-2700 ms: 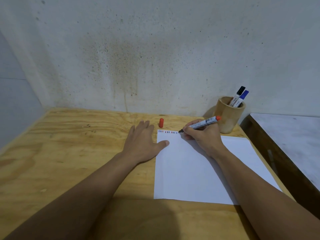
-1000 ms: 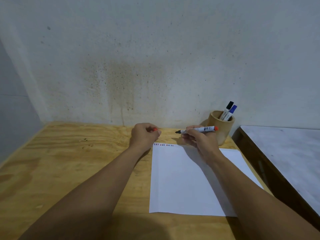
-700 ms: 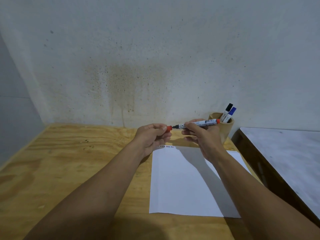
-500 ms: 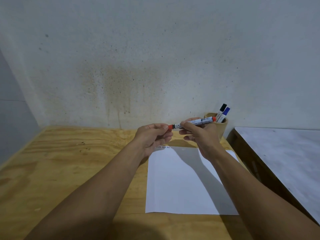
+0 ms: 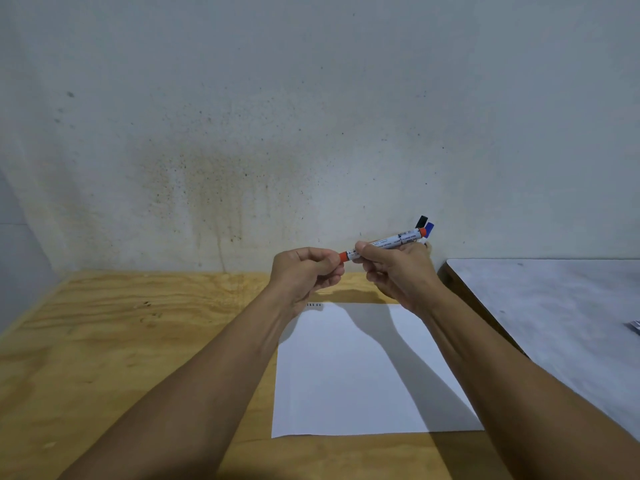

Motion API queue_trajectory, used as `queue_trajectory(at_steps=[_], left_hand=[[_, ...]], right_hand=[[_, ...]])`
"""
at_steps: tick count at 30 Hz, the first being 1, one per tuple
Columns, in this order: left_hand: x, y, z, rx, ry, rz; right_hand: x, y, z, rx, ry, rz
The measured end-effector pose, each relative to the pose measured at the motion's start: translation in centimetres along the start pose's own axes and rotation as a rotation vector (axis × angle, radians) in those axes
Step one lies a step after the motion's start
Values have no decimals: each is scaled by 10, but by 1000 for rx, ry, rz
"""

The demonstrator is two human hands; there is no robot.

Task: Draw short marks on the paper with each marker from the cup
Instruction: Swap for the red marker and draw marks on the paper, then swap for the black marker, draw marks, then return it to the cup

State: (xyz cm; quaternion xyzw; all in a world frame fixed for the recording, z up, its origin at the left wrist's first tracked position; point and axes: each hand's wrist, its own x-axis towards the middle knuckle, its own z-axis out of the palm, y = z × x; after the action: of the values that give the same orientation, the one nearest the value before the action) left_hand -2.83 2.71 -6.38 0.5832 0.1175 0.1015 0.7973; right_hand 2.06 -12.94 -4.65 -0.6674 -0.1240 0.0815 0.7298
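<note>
Your left hand (image 5: 304, 271) is clenched on the red cap (image 5: 343, 256), which is seated on the marker (image 5: 388, 242). Your right hand (image 5: 398, 268) grasps the marker barrel, lifted above the paper (image 5: 346, 393). Black and blue markers (image 5: 425, 225) show at 1 o'clock of that hand; the cup is hidden behind it.

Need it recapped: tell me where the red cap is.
Head view, centre: the red cap sits on the marker tip, pinched by the left hand, above the paper.
</note>
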Motion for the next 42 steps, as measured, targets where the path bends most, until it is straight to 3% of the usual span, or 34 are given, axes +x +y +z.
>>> queue_trajectory(at_steps=[5, 11, 16, 20, 23, 27, 31, 33, 36, 42], left_hand=[[0, -12, 15, 45, -14, 96], [0, -22, 39, 137, 40, 249], [3, -15, 61, 367, -86, 273], [28, 4, 47, 523, 6, 280], [42, 7, 42, 716, -29, 274], [40, 3, 62, 1034, -155, 457], [33, -7, 80, 1200, -295, 660], [34, -11, 81, 1263, -321, 727], [38, -19, 81, 1371, -329, 679], [39, -23, 78, 1372, -304, 656]], right_hand=[[-2, -8, -14, 33, -22, 143], [-6, -11, -24, 17, 47, 175], [0, -24, -43, -9, 108, 152], [6, -53, -72, -278, 138, 100], [18, -63, -88, -582, 166, 76], [40, -67, -98, -1000, 211, -13], [46, -83, -100, -1267, 154, -28], [50, -90, -100, -1297, 145, -62], [55, -93, -95, -1225, 129, -104], [75, -70, -80, -1187, 66, -87]])
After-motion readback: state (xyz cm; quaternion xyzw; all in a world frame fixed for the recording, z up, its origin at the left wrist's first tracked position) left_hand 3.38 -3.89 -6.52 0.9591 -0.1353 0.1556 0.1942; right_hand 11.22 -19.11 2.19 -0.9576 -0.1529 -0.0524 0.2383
